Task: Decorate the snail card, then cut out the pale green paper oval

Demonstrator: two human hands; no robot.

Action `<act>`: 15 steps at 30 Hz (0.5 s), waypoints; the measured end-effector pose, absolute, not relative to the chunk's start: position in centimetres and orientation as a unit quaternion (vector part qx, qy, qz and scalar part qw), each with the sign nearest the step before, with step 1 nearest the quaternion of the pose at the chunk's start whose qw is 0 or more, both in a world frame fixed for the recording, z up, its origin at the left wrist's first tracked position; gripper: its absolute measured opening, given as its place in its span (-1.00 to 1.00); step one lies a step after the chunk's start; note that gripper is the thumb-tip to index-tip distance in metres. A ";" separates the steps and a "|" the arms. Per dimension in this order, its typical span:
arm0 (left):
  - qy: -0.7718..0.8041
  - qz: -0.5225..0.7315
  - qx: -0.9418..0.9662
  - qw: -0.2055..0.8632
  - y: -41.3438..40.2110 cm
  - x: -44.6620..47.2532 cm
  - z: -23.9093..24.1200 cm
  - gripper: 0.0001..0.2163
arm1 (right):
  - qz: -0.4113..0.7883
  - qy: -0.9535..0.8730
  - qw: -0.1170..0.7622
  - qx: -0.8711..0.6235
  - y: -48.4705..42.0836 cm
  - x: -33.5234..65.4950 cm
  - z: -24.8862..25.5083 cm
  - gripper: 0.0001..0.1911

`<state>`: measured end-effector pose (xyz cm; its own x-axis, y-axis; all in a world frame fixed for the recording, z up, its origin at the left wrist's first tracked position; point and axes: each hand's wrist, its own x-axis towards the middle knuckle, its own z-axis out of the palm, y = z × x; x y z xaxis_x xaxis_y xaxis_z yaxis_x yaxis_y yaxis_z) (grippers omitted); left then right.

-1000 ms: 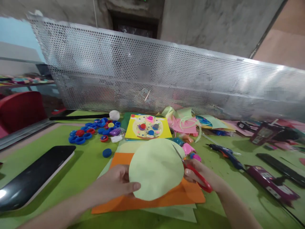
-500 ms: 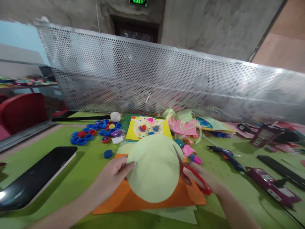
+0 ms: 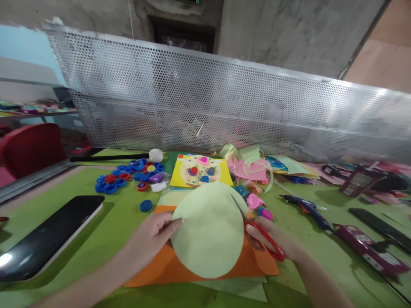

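A pale green paper disc (image 3: 205, 235) is held up in front of me, its outline roughly round. My left hand (image 3: 162, 226) pinches its left edge, thumb on the near face and fingers behind. Red-handled scissors (image 3: 266, 235) are gripped in my right hand (image 3: 263, 233) at the disc's right side. One blade lies across the face of the paper near its upper right edge; the other blade is hidden. Below the disc, orange sheets (image 3: 154, 271) rest on more light green paper (image 3: 247, 288).
Behind stands a yellow card (image 3: 180, 173) decorated with caps. Blue bottle caps (image 3: 111, 188) and a dark phone-like object (image 3: 54, 235) lie left. Paper scraps (image 3: 250, 167), a glue gun (image 3: 305, 209) and a maroon power strip (image 3: 369, 248) are right. A perforated metal panel (image 3: 208, 98) closes the back.
The disc has tilted slightly, its lower edge dropping a little and its surface buckling more. Both hands keep their grips, the scissors staying at the right edge.
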<state>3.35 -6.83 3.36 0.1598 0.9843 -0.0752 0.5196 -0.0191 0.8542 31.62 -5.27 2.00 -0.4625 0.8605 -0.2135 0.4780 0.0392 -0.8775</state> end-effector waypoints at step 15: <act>0.565 0.284 0.648 0.424 -6.8 3.2 2.9 -0.67 | 0.475 -0.712 0.184 -0.484 -5.1 31.7 1.6 -0.49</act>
<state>3.23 -6.78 2.93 0.2001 0.9734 -0.1114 0.4914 -0.0013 0.8709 31.74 -5.10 1.64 -0.4642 0.8634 -0.1976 0.5146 0.0813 -0.8536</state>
